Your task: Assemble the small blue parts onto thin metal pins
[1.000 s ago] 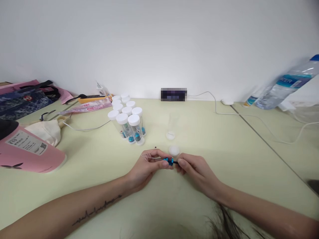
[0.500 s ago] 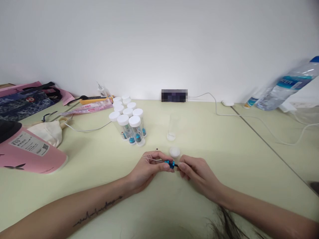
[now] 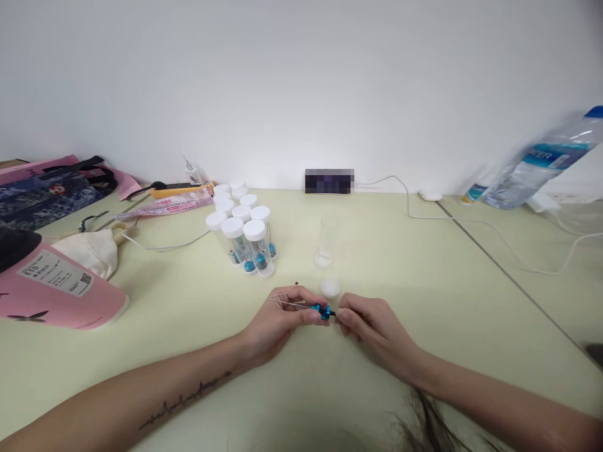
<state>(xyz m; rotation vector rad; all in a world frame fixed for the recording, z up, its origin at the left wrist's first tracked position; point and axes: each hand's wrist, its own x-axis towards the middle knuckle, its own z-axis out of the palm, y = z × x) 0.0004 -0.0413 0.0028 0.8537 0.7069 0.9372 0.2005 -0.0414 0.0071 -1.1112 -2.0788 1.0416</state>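
My left hand (image 3: 285,317) pinches a small shiny blue metal part (image 3: 321,311) between thumb and fingers. From its left side runs a thin bent wire (image 3: 287,300), ending in a small dark tip above my fingers. Closed around a thin black piece (image 3: 333,314) is my right hand (image 3: 370,320); that piece meets the blue part's right end, and its kind is hidden by the fingers. A white cap (image 3: 330,288) lies just beyond my hands. Behind it stands an uncapped clear tube (image 3: 328,242).
Several clear tubes with white caps (image 3: 255,230) stand clustered at left, blue parts inside. A pink cup (image 3: 70,282) is at far left, a water bottle (image 3: 541,163) at far right. A screened device (image 3: 329,181) leans on the wall, its white cable (image 3: 475,221) trailing right.
The wire's dark-tipped end and the blue part have shifted very slightly, as if turned a little. Both hands stay in nearly the same place.
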